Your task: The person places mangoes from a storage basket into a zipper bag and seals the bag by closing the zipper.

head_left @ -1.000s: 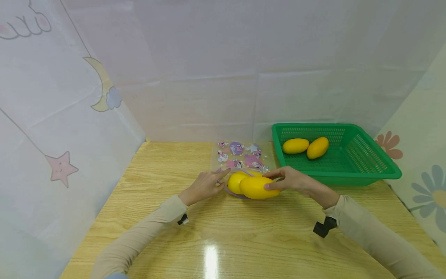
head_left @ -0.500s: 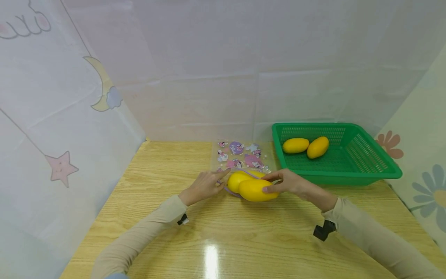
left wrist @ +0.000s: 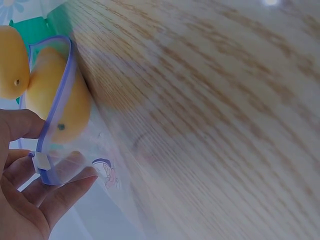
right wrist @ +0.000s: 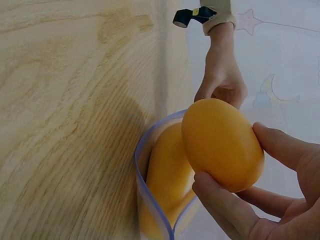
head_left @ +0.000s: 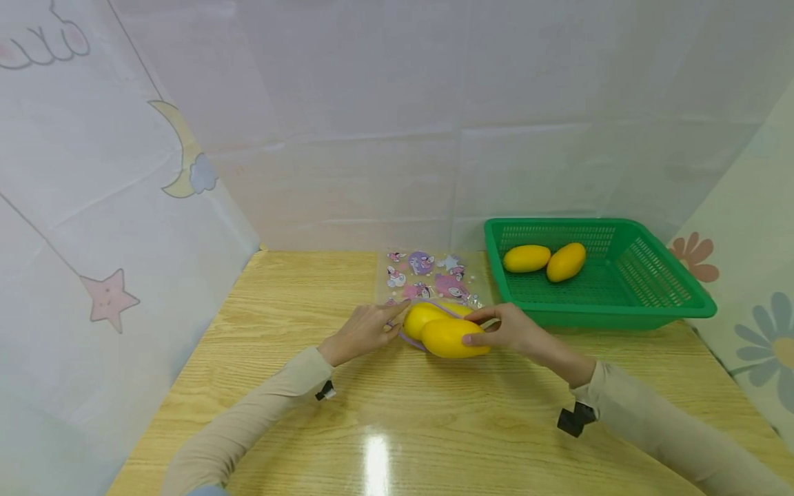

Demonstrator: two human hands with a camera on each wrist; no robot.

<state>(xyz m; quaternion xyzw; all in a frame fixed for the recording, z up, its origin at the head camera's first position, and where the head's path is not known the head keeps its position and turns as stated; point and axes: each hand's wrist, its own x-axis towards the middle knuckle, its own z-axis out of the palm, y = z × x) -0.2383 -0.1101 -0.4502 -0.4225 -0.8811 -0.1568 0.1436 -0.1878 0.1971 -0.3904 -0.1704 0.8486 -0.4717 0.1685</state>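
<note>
A clear zip bag point(head_left: 397, 279) with cartoon prints and a purple zip rim lies on the table, its mouth toward me. My left hand point(head_left: 366, 332) holds the mouth's left side; in the left wrist view its fingers point(left wrist: 65, 195) are around the rim by the white slider point(left wrist: 41, 161). Inside the bag a yellow mango point(left wrist: 75, 112) shows through the film. My right hand point(head_left: 513, 331) grips another yellow mango point(head_left: 453, 339) between thumb and fingers, right at the open mouth. In the right wrist view this held mango point(right wrist: 222, 145) partly covers the one in the bag point(right wrist: 167, 170).
A green plastic basket point(head_left: 620, 318) stands at the back right, close to the bag, with two mangoes point(head_left: 527, 259) inside. The wooden table point(head_left: 298, 427) meets a printed sheet point(head_left: 347, 186) at the back. Straps with black mounts point(head_left: 575, 420) sit at the wrists.
My right hand has shifted a little to the left with the mango, closer to the bag's mouth. My left hand has stayed at the rim.
</note>
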